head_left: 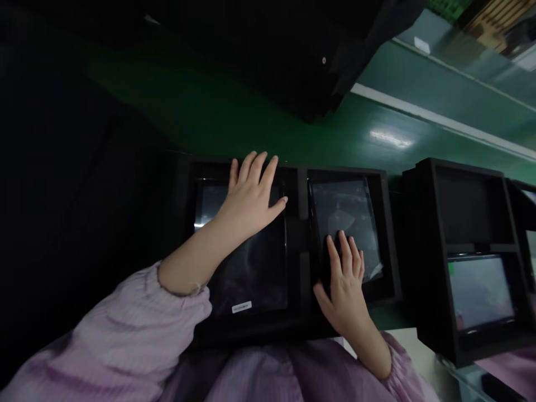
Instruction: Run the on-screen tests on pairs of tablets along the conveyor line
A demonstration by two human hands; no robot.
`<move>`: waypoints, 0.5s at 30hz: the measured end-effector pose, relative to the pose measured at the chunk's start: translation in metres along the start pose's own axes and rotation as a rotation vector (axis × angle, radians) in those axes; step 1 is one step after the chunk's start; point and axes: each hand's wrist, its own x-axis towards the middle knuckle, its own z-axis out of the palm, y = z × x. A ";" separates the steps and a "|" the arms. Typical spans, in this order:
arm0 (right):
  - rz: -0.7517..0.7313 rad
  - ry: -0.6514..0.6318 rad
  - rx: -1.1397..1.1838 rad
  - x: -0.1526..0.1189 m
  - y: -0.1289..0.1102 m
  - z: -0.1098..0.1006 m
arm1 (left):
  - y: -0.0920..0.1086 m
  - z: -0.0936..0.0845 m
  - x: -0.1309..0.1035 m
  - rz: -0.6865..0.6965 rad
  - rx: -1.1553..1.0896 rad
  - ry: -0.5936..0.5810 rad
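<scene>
A black two-compartment foam tray [302,192] lies in front of me, with a dark glass screen panel in each compartment. Over the upper part of the left screen panel [255,268] is my left hand [251,201], fingers spread and holding nothing. That panel bears a small white label [242,307] near its lower edge. My right hand [347,285] rests at the lower left of the right screen panel [345,206], fingers stretched out; whether it presses on the glass I cannot tell. A pale film tab [376,272] shows at that panel's lower right corner.
To the right stands another black tray [439,245], with a screen panel [481,290] in its near compartment. A large black object [293,56] overhangs the green work surface [377,128] at the top. Darkness hides the left side.
</scene>
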 end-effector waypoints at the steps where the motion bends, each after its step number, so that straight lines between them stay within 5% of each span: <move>1: -0.017 0.011 0.032 -0.001 0.007 -0.004 | -0.001 -0.002 -0.001 -0.002 0.000 -0.023; 7: 0.279 0.307 -0.109 -0.002 0.052 -0.024 | -0.008 0.000 -0.002 0.028 -0.024 0.029; 11: 0.429 0.272 -0.076 0.017 0.048 -0.013 | -0.014 0.012 0.003 0.055 -0.077 0.128; 15: 0.545 0.399 0.197 0.038 0.048 -0.007 | -0.021 0.018 0.007 0.071 -0.139 0.175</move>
